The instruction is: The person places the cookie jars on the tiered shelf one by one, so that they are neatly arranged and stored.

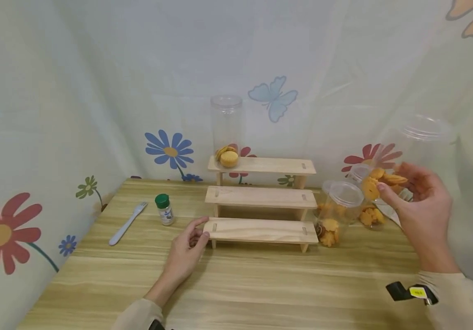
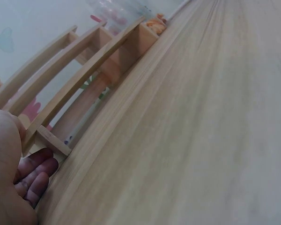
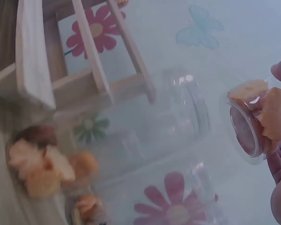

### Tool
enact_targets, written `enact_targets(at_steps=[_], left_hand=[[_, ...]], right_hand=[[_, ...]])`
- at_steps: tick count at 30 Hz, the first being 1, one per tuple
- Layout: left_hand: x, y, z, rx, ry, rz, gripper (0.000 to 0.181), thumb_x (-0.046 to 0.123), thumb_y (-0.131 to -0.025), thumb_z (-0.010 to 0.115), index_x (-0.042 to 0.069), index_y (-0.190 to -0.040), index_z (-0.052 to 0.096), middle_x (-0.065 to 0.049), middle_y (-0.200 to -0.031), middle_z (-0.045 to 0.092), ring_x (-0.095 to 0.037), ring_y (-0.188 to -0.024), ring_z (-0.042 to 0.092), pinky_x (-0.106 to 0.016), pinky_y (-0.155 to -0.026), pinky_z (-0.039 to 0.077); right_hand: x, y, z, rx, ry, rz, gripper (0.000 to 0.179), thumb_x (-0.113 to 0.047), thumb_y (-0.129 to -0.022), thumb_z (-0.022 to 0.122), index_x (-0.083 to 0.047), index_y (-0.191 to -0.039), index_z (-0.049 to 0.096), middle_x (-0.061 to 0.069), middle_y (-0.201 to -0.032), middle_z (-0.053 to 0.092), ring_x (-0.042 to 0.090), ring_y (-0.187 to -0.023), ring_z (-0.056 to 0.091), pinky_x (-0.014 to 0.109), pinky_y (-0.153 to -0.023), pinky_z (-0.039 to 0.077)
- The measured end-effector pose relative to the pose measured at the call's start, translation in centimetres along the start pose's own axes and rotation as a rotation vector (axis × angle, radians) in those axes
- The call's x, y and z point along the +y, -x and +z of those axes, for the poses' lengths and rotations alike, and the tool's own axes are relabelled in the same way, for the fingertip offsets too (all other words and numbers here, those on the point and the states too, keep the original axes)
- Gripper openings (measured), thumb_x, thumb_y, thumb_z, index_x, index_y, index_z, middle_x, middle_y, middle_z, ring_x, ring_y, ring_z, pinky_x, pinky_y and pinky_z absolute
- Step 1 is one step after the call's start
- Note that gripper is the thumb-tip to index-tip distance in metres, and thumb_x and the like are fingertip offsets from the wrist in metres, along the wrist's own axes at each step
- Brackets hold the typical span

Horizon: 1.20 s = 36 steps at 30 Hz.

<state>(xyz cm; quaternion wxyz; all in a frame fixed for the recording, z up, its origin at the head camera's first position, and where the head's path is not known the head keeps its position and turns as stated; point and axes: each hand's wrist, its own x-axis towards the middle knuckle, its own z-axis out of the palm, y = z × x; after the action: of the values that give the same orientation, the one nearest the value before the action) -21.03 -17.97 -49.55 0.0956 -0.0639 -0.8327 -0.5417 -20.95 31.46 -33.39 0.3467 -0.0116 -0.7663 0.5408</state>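
Clear jar (image 1: 403, 151) of biscuits (image 1: 370, 187), tilted, between two and three o'clock of the wooden stand (image 1: 261, 196), head view.
There we recorded the right hand (image 1: 426, 197) pinching its lower end, and the left hand (image 1: 184, 250) gripping the bottom shelf (image 1: 261, 229) at its nine-o'clock end. Left wrist view: at eight o'clock we saw loosely curled fingers beside the shelf's leg. Right wrist view: at three o'clock, thumb and fingers flanked the jar's base. We judged it light, stiff, slippery, its contents crumbly; best held round the body.
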Motion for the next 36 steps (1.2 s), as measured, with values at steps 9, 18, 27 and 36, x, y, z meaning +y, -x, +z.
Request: enact_targets(at_steps=[9,18,27,36], left_hand=[[-0.3,0.0,-0.1,0.007,-0.011,-0.002,0.041,0.021,-0.113,0.067,0.027,-0.154,0.064,-0.005,-0.105,0.078,-0.020,-0.091,0.072,-0.026,-0.082,0.056],[-0.3,0.1,0.0,0.005,-0.004,-0.006,0.041,0.020,-0.113,0.067,0.026,-0.154,0.064,-0.005,-0.105,0.077,-0.019,-0.091,0.072,-0.026,-0.081,0.057],[-0.2,0.0,0.0,0.002,-0.006,0.015,0.041,0.021,-0.114,0.066,0.023,-0.155,0.064,-0.004,-0.103,0.077,-0.018,-0.089,0.071,-0.026,-0.079,0.057],[-0.1,0.0,0.0,0.010,-0.013,0.017,0.041,0.020,-0.113,0.067,0.026,-0.154,0.065,-0.004,-0.103,0.077,-0.019,-0.090,0.072,-0.027,-0.081,0.057]], right_hand=[[-2.1,-1.8,5.7,-0.132,-0.197,-0.043,0.054,-0.002,-0.090,0.092,-0.004,-0.140,0.070,-0.002,-0.129,0.074,0.012,-0.113,0.070,0.013,-0.100,0.052],[-3.9,-2.3,12.0,-0.238,-0.220,-0.084,0.052,-0.015,-0.095,0.092,-0.004,-0.141,0.069,-0.003,-0.127,0.074,0.014,-0.115,0.070,0.017,-0.100,0.054],[-4.2,-2.5,17.7,-0.317,-0.225,-0.036,0.059,-0.023,-0.096,0.091,0.000,-0.144,0.065,0.012,-0.135,0.071,0.019,-0.122,0.069,0.029,-0.112,0.054],[-4.0,-3.0,22.2,-0.351,-0.196,-0.006,0.067,-0.024,-0.093,0.095,0.003,-0.145,0.063,0.024,-0.141,0.068,0.030,-0.128,0.067,0.040,-0.118,0.052]])
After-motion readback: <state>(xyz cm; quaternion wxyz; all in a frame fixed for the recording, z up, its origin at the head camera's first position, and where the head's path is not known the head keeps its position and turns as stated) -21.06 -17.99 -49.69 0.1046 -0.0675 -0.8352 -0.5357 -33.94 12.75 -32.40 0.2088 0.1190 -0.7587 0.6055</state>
